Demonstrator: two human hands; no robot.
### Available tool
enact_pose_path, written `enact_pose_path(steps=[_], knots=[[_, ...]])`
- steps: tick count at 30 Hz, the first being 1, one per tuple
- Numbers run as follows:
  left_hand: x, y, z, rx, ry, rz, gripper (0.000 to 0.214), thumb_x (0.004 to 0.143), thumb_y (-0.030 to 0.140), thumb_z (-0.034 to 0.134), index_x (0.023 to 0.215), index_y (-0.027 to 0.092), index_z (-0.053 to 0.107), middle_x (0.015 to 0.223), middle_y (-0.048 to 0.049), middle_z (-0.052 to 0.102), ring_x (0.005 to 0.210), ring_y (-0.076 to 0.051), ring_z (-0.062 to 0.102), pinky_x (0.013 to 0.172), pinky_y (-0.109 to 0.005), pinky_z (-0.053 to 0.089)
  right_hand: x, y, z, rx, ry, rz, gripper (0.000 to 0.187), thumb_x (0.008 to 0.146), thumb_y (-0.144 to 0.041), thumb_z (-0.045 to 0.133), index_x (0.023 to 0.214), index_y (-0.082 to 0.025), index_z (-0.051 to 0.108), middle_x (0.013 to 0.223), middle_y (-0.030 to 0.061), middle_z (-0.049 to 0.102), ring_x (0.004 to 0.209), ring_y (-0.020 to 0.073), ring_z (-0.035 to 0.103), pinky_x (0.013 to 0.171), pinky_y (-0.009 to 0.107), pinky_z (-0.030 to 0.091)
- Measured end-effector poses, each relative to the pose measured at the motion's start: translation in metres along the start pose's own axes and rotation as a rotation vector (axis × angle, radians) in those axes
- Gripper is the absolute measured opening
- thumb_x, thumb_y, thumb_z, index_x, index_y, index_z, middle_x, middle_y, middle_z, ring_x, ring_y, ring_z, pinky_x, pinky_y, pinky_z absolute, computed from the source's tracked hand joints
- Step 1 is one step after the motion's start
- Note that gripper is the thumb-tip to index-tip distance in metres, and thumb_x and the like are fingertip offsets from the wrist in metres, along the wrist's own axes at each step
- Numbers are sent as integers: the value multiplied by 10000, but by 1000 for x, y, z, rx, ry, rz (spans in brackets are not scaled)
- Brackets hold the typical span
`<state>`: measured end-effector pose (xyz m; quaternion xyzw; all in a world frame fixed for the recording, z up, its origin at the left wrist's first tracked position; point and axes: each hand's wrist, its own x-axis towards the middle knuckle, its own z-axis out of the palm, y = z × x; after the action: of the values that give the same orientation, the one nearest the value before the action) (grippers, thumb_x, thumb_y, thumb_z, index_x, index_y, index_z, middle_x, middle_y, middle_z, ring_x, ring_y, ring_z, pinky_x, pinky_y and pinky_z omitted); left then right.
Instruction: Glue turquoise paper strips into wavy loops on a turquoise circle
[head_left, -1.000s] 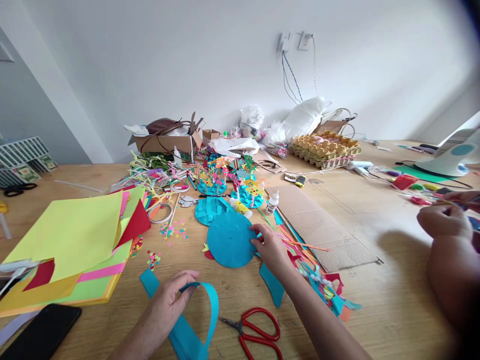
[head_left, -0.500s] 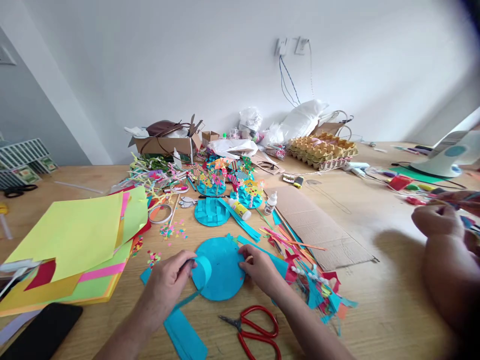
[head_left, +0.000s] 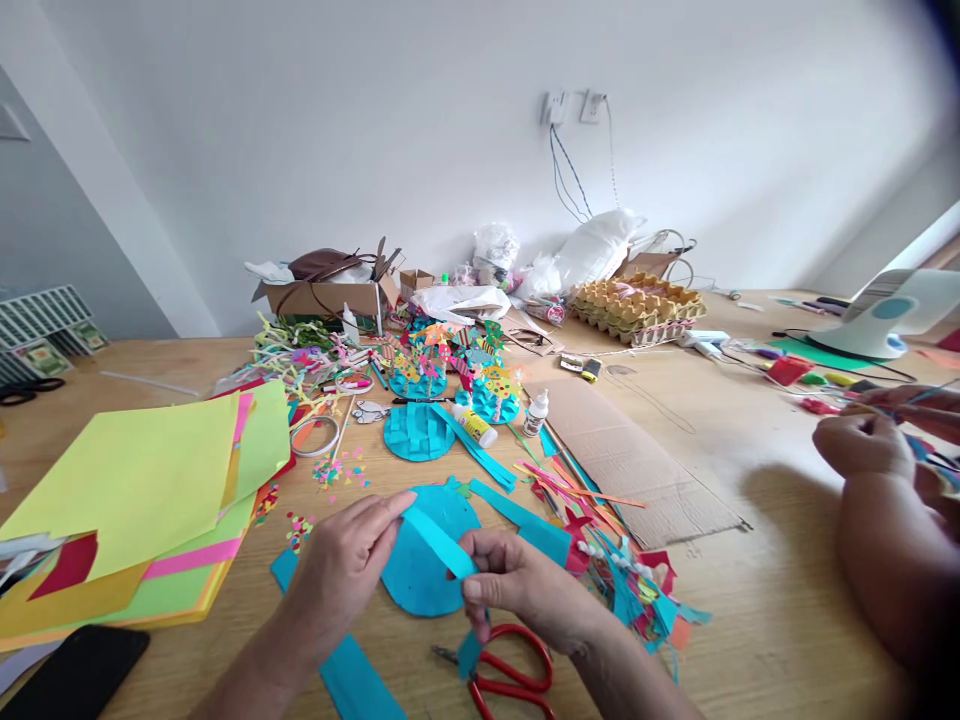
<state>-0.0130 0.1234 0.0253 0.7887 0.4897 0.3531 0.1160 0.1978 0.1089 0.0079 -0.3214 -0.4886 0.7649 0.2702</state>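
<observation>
So both hands are on one blue paper strip (head_left: 441, 545). The left hand (head_left: 351, 560) has an end pinched at its fingertips, and the right hand (head_left: 521, 588) grips it further along, with a tail dangling below over the scissors (head_left: 517, 682). The strip slants across the blue disc (head_left: 416, 585), which is on the worktop (head_left: 739, 610) right between the hands. You can see its far rim and most of the near curve, but the hands sit right up by its sides.

Elbow room's kinda lopsided. On the left, a wedge of wood with some confetti (head_left: 300, 530) on it runs between that hand and the ragged edge of the paper stack (head_left: 150, 475). More blue strips (head_left: 360, 680) poke out on both sides of the left forearm. Toward the body it's tight, since the red scissor handles are just beside the right wrist. Past that wrist there's a scrap pile (head_left: 634, 585), with the cardboard sheet (head_left: 637, 470) behind it. The widest stretch of wood is further right, between the scraps and another person's hand (head_left: 862, 445).
</observation>
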Motion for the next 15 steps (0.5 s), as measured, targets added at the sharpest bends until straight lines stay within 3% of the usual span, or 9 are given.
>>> enact_pose_path(steps=[4, 6, 9, 10, 13, 15], knots=[[-12, -10, -7, -8, 19, 15, 313, 788, 198, 442, 1004, 240, 664, 860, -28, 713, 748, -170, 662, 665, -213, 512, -2, -16, -32, -355, -26, 130, 249, 725, -408, 584, 812, -179, 538, 574, -50, 528, 487, 102, 529, 453, 190, 366], [-20, -8, -6, -43, -10, 57, 324, 790, 177, 451, 1033, 252, 652, 808, -19, 712, 693, -149, 660, 613, -179, 507, 6, -25, -49, -689, 162, 27, 205, 794, -357, 489, 758, -171, 569, 671, -7, 592, 628, 131, 574, 557, 221, 405], [-29, 3, 0, -90, -67, 144, 363, 809, 143, 429, 1096, 265, 615, 804, -26, 698, 692, -133, 654, 615, -153, 496, 34, -33, -77, -1221, 687, -22, 212, 814, -325, 465, 842, -163, 598, 856, 58, 628, 810, 184, 580, 690, 269, 410], [-30, 7, 2, -93, -104, 167, 375, 814, 138, 419, 1115, 267, 601, 812, -32, 692, 703, -134, 651, 624, -155, 495, 46, -34, -86, -1321, 788, -10, 236, 825, -326, 455, 933, -163, 587, 957, 72, 618, 885, 185, 573, 738, 266, 405], [-30, 19, 8, -106, -230, 244, 376, 833, 140, 380, 1133, 242, 582, 799, -45, 677, 698, -132, 639, 632, -161, 496, 81, -34, -107, -1375, 878, 23, 353, 816, -366, 474, 1086, -145, 526, 1131, 128, 552, 1054, 230, 508, 815, 296, 377], [-28, 22, 14, -90, -303, 279, 360, 837, 137, 359, 1092, 226, 597, 826, -47, 671, 738, -138, 635, 648, -171, 500, 100, -31, -115, -1384, 897, 73, 392, 794, -408, 494, 1068, -131, 532, 1062, 148, 588, 1008, 259, 539, 777, 314, 390]])
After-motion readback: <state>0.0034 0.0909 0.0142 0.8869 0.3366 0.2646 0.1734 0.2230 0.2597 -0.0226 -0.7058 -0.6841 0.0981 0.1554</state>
